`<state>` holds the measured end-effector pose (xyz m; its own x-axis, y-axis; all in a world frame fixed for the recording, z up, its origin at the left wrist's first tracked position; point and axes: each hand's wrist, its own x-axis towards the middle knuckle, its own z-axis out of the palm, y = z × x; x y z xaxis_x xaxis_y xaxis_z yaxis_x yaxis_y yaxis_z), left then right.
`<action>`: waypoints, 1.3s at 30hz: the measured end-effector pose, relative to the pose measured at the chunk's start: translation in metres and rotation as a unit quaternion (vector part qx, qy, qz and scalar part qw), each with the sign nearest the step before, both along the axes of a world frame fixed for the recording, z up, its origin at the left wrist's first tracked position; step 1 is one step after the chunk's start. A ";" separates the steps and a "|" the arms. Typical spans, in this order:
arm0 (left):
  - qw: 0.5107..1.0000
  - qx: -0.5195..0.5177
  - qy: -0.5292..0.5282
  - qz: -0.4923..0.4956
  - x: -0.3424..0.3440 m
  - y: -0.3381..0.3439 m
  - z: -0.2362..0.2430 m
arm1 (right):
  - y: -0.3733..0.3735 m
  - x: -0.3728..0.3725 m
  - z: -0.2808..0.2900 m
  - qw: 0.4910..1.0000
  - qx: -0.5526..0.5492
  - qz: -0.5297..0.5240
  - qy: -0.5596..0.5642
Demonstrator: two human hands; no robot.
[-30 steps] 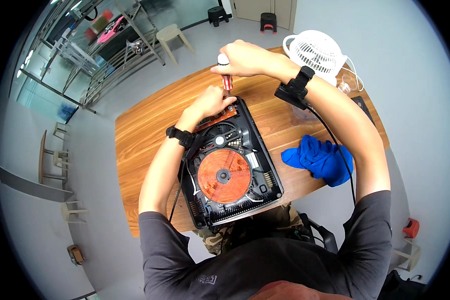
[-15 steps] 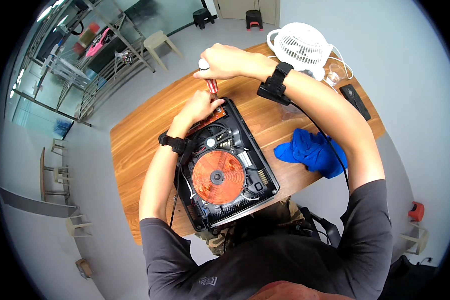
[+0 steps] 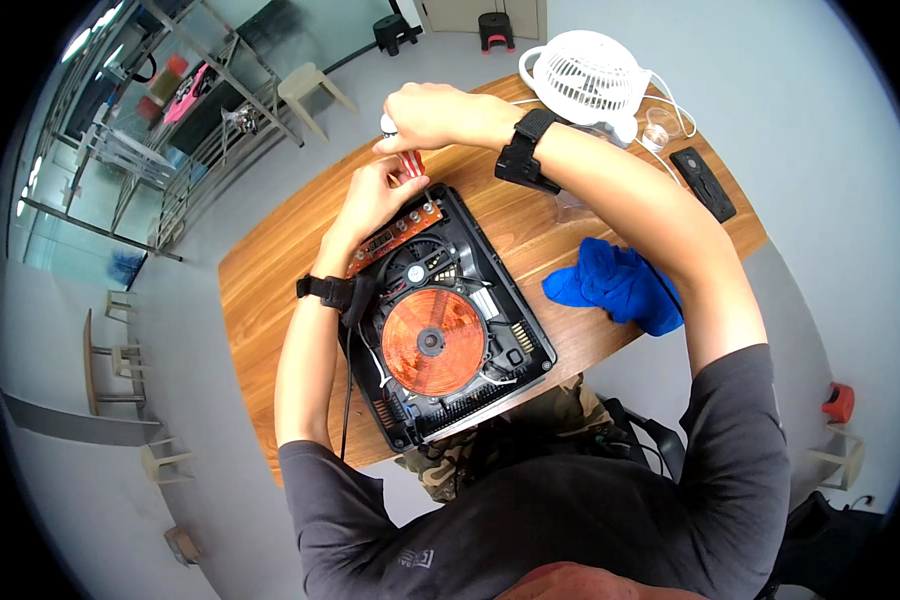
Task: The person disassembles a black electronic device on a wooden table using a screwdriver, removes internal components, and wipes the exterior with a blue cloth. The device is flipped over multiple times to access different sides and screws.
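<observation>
An opened induction cooker (image 3: 520,330) lies on the table in front of me, with its round copper coil (image 3: 410,350), fan and wiring exposed. Along its far edge runs an orange circuit board (image 3: 395,238) with several small buttons. My right hand (image 3: 420,115) is closed around the top of a screwdriver (image 3: 413,163) with a red-and-white handle. The screwdriver leans over the board's far right end, where its shaft points down; whether the tip sits in a screw is too small to tell. My left hand (image 3: 375,195) pinches the lower handle between thumb and fingers.
A white fan (image 3: 585,80) stands at the table's far right, beside a small clear cup (image 3: 656,136) and a black oblong object (image 3: 705,185). A crumpled blue cloth (image 3: 615,285) lies right of the cooker. Stools and a metal rack (image 3: 220,100) stand beyond the table.
My left hand has shifted up off the circuit board to the screwdriver, uncovering more of the board. The screwdriver now tilts more to the left. The whole view has shifted slightly.
</observation>
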<state>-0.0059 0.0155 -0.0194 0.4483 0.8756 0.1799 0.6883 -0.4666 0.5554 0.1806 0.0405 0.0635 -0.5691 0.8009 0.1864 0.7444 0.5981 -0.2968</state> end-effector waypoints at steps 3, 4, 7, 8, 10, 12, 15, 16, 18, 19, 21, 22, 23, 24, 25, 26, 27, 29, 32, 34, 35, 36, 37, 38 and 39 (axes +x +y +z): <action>0.997 0.043 -0.066 0.011 0.002 -0.010 0.012 | -0.001 0.001 -0.004 1.000 0.017 -0.005 0.014; 0.995 0.055 -0.085 0.010 0.009 -0.007 0.011 | -0.002 0.006 -0.003 0.999 0.027 -0.014 0.017; 0.987 0.089 -0.130 0.032 0.012 0.000 -0.001 | -0.007 -0.005 0.000 0.999 0.006 -0.036 -0.005; 0.990 0.077 -0.115 0.039 0.013 0.002 -0.001 | -0.008 -0.005 0.001 0.999 0.013 -0.041 -0.006; 0.994 0.054 -0.080 0.055 0.013 0.000 0.003 | -0.013 -0.005 0.006 0.998 0.025 -0.049 -0.006; 0.992 0.063 -0.092 0.056 0.018 -0.006 0.012 | -0.016 -0.002 0.018 0.998 -0.016 -0.036 -0.055; 0.993 0.029 -0.080 0.077 0.013 -0.006 0.018 | -0.021 -0.005 0.036 0.992 -0.046 -0.010 -0.118; 0.994 0.013 -0.079 0.081 0.011 -0.006 0.017 | -0.021 -0.006 0.035 0.993 -0.036 0.009 -0.108; 0.993 -0.018 -0.077 0.090 0.005 -0.007 0.016 | -0.019 -0.007 0.035 0.995 -0.014 0.048 -0.090; 0.994 -0.016 -0.071 0.081 0.006 -0.006 0.018 | -0.015 -0.007 0.035 0.994 -0.027 0.037 -0.100; 0.996 -0.013 -0.057 0.062 0.009 -0.005 0.024 | -0.008 -0.011 0.034 0.991 -0.053 0.016 -0.120; 0.997 -0.002 -0.060 0.051 0.008 -0.005 0.024 | -0.009 -0.015 0.033 0.992 -0.046 0.009 -0.117; 0.997 0.009 -0.063 0.040 0.006 -0.004 0.024 | -0.011 -0.018 0.032 0.993 -0.039 0.003 -0.113; 0.997 0.019 -0.066 0.029 0.005 -0.004 0.024 | -0.012 -0.021 0.030 0.994 -0.032 -0.004 -0.109; 0.996 0.001 -0.087 0.031 0.005 -0.006 0.028 | -0.012 -0.023 0.029 0.992 -0.017 -0.009 -0.125; 0.994 -0.017 -0.107 0.033 0.008 -0.008 0.031 | -0.011 -0.024 0.028 0.990 -0.003 -0.015 -0.142; 0.991 -0.035 -0.128 0.034 0.011 -0.009 0.033 | -0.010 -0.024 0.027 0.987 0.011 -0.021 -0.158; 0.991 -0.036 -0.125 0.040 0.013 -0.010 0.034 | -0.014 -0.019 0.031 0.989 0.022 -0.029 -0.145; 0.988 -0.038 -0.140 0.049 0.017 -0.011 0.040 | -0.018 -0.010 0.039 0.986 0.017 -0.029 -0.161; 0.987 -0.038 -0.142 0.057 0.015 -0.005 0.031 | -0.021 -0.008 0.036 0.986 0.039 -0.015 -0.159; 0.990 -0.013 -0.119 0.074 0.012 -0.004 0.028 | -0.022 -0.011 0.037 0.986 0.002 -0.007 -0.165; 0.989 -0.020 -0.127 0.069 0.007 -0.002 0.027 | -0.021 -0.013 0.039 0.989 0.003 0.007 -0.146; 0.989 -0.032 -0.134 0.062 0.003 -0.001 0.024 | -0.024 -0.014 0.038 0.992 -0.002 0.020 -0.126; 0.988 -0.044 -0.141 0.055 -0.002 0.000 0.021 | -0.026 -0.016 0.038 0.994 -0.006 0.032 -0.106; 0.990 -0.052 -0.119 0.052 -0.007 0.003 0.018 | -0.027 -0.018 0.039 0.993 -0.029 0.029 -0.115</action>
<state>-0.0132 0.0185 -0.0018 0.3103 0.9341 0.1768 0.5730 -0.3322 0.7492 0.1623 0.0134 0.1021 -0.6371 0.7708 0.0009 0.7609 0.6291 -0.1588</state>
